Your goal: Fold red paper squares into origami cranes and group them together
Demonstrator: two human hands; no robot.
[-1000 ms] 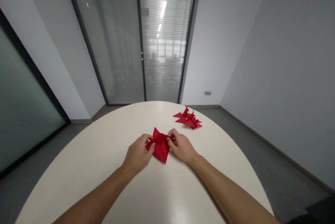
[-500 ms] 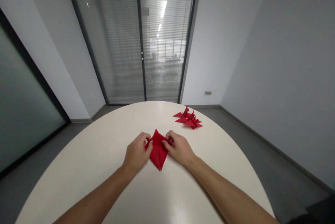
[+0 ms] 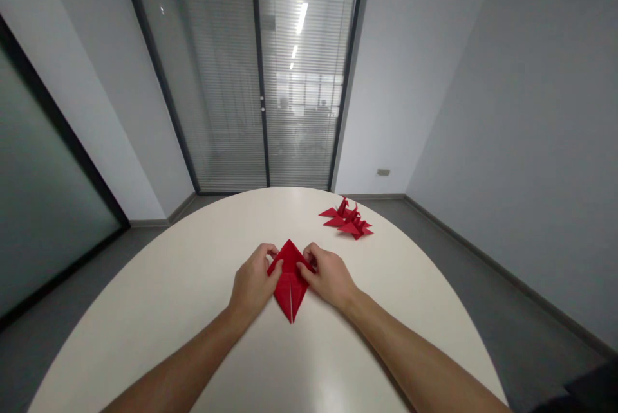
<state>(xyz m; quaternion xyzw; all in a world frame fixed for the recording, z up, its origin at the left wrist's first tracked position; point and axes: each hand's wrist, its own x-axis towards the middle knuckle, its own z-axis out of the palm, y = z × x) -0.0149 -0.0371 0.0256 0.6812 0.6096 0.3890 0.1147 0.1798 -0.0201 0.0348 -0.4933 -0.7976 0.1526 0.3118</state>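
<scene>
A red folded paper [image 3: 290, 281], kite-shaped with its long point toward me, lies on the white round table [image 3: 193, 310]. My left hand [image 3: 252, 284] pinches its left corner with curled fingers. My right hand [image 3: 327, 276] pinches its right corner the same way. Both hands rest on the tabletop, one on each side of the paper, and a thin pale crease runs down the paper's middle.
A small pile of finished red paper cranes [image 3: 348, 220] sits on the table's far right part. Beyond the table stand glass doors with blinds [image 3: 261, 78] and grey walls. The table's curved edge runs close on the right.
Both hands have drawn the paper's side corners inward, so it went from a wide shape to a narrower kite. The paper's near point has shifted left and toward me.
</scene>
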